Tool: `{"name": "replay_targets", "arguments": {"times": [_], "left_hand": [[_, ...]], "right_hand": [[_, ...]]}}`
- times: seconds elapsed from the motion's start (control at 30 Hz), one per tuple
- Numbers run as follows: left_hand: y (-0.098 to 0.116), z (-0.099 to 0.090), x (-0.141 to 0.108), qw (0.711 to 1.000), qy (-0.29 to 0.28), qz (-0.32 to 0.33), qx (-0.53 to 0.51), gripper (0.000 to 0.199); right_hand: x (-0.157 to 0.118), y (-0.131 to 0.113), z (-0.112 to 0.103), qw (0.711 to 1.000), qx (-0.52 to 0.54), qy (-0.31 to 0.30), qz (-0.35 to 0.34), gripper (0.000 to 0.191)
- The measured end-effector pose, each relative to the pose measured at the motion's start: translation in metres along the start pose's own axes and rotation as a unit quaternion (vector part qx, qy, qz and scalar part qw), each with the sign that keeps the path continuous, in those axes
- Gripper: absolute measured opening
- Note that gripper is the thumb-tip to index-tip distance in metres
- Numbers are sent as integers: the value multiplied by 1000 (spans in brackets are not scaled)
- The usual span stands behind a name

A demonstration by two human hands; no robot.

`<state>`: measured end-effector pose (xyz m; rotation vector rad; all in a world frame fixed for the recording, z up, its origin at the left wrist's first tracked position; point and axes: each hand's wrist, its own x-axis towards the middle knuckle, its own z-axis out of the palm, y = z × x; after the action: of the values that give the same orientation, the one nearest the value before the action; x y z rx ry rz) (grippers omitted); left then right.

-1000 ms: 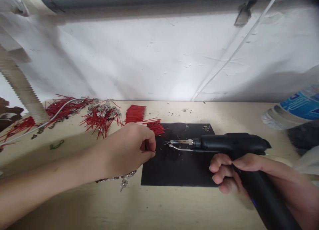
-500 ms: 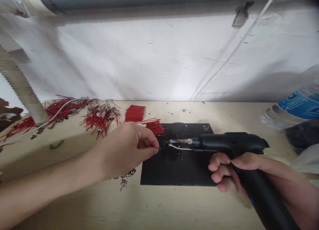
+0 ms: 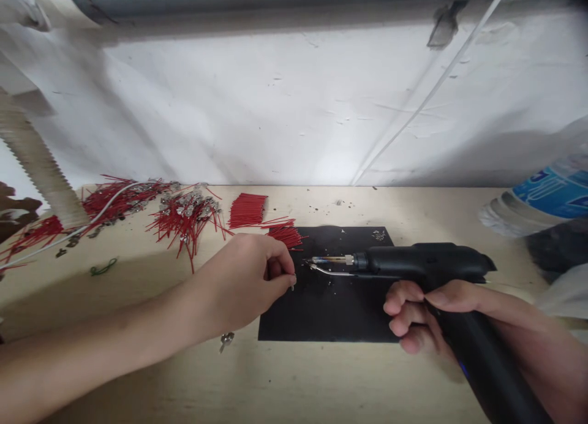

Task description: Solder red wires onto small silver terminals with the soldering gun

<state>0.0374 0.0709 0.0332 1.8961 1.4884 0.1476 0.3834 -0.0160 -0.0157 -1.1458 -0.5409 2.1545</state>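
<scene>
My right hand [image 3: 452,314] is closed round the handle of a black soldering gun [image 3: 413,261]. Its hot tip and thin curved feed tube point left over a black mat [image 3: 331,320]. Just left of that tip, my left hand [image 3: 257,277] pinches a small metal part [image 3: 293,285] between thumb and forefinger; most of the part is hidden. Behind the left hand, short red wires [image 3: 285,235] overlap the mat's back left corner. A loose metal terminal [image 3: 225,340] lies on the table below the left wrist.
Red wires with metal ends [image 3: 186,215] lie heaped at the left, near a neat stack of red wires [image 3: 248,209]. A ribbed hose [image 3: 39,160] stands far left. At the right lies a plastic bottle [image 3: 542,194]. Tiny metal bits [image 3: 379,234] dot the mat.
My left hand has shifted slightly down and tilted, with the small metal part now pointing downward from its fingertips. The right hand and soldering gun have stayed in place.
</scene>
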Motion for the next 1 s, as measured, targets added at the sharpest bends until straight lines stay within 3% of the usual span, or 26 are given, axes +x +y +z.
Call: {"name": "replay_targets", "arguments": {"times": [0.17, 0.37, 0.5, 0.8, 1.0], "left_hand": [[-5, 4, -9, 996, 38, 47, 65, 25], [-5, -13, -1, 985, 104, 66, 120, 19], [-4, -19, 11, 986, 84, 61, 131, 13], [0, -12, 25, 986, 55, 59, 144, 27], [-6, -17, 11, 981, 123, 104, 106, 29]], "right_hand": [[0, 2, 4, 1000, 16, 7, -17, 23], [-2, 0, 10, 1000, 11, 26, -5, 33], [-1, 1, 12, 999, 27, 33, -11, 30], [4, 4, 9, 998, 21, 43, -32, 36], [1, 4, 8, 999, 23, 16, -31, 25]]}}
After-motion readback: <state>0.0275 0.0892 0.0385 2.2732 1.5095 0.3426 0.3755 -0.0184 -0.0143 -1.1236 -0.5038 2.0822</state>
